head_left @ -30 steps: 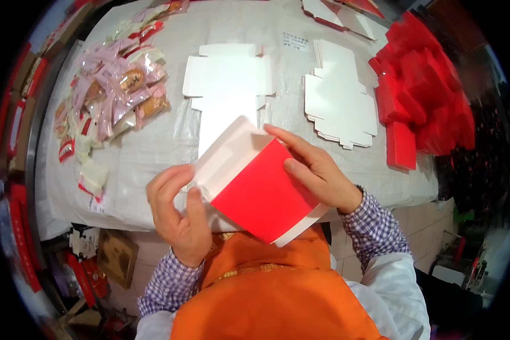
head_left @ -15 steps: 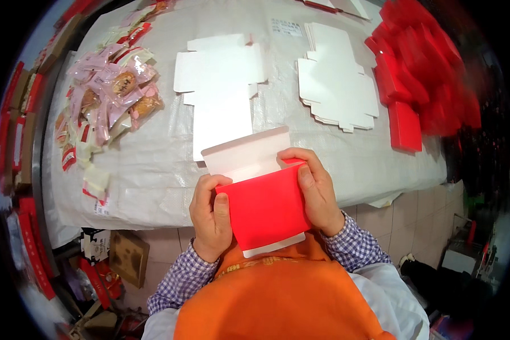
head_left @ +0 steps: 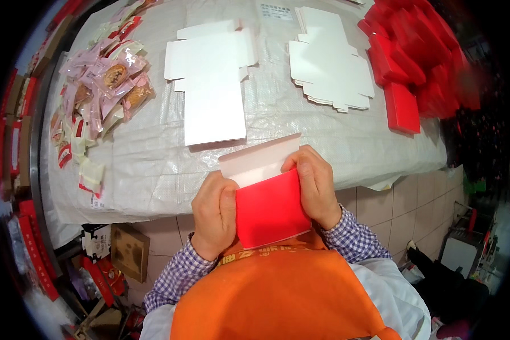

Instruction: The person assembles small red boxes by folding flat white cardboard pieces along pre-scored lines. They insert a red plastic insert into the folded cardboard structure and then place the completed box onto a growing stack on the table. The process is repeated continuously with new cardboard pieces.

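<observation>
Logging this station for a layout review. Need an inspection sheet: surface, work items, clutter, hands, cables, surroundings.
Surface: sheet-covered table, pale sheeting wrinkled.
Work items: red box in both hands, pale far flap open; flat white blanks at mid-table and stacked to the right; red boxes heaped at far right; wrapped baked goods piled loosely at left.
Clutter: brown cardboard among mixed items below the table's left side.
Left hand: grips the red box's left side.
Right hand: grips its right side.
Cables: nothing seen.
Surroundings: tiled floor; right edge too dark to tell.
</observation>
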### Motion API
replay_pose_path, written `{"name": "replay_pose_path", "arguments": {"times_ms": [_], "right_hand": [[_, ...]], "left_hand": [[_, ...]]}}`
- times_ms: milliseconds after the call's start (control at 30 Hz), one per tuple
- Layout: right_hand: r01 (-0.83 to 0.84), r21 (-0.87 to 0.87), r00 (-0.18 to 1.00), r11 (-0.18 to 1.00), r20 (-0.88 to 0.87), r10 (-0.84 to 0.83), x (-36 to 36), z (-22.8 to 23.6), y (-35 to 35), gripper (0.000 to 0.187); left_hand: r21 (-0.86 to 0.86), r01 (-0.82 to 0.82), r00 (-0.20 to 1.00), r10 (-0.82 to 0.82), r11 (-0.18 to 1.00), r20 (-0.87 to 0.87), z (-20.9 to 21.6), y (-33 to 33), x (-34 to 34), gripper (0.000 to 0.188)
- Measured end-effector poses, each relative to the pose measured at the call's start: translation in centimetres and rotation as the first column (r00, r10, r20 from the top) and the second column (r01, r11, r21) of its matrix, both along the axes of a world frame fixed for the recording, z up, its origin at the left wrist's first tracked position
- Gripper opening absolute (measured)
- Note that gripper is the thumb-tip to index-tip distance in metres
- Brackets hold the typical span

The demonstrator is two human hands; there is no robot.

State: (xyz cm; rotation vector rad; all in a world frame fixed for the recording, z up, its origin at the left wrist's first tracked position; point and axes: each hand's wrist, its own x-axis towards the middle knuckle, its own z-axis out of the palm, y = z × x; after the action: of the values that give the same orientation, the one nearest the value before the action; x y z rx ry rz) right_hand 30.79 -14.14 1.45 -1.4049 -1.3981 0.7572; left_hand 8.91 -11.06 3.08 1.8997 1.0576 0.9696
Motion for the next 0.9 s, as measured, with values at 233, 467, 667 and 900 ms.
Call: {"name": "replay_pose_path", "arguments": {"times_ms": [233,467,667,900], "right_hand": [[0.012,-0.035,1.000,0.999,-0.021,-0.012,-0.3,0.7,-0.4,0.028],[0.162,-0.001,0.949,0.987,-0.273,-0.156,-1.6,0.2,-1.4,0.010],[0.050,-0.014,0.969,0.999,-0.242,-0.052,-1.2,0.5,-1.4,0.017],[-0.044,0.081,0.999,0.996,-0.004,0.044,0.3,1.0,-1.2,0.023]], "left_hand": [[-0.043,-0.104,0.993,0.106,0.994,0.056,0.0,-0.3,0.1,0.026],[-0.264,-0.188,0.846,0.292,0.946,0.445,-1.1,-1.5,0.7,0.013],[-0.060,-0.101,0.991,0.105,0.993,0.081,0.1,-0.4,-0.9,0.018],[0.104,0.025,1.000,-0.026,0.994,0.015,0.3,0.3,-1.4,0.024]]}}
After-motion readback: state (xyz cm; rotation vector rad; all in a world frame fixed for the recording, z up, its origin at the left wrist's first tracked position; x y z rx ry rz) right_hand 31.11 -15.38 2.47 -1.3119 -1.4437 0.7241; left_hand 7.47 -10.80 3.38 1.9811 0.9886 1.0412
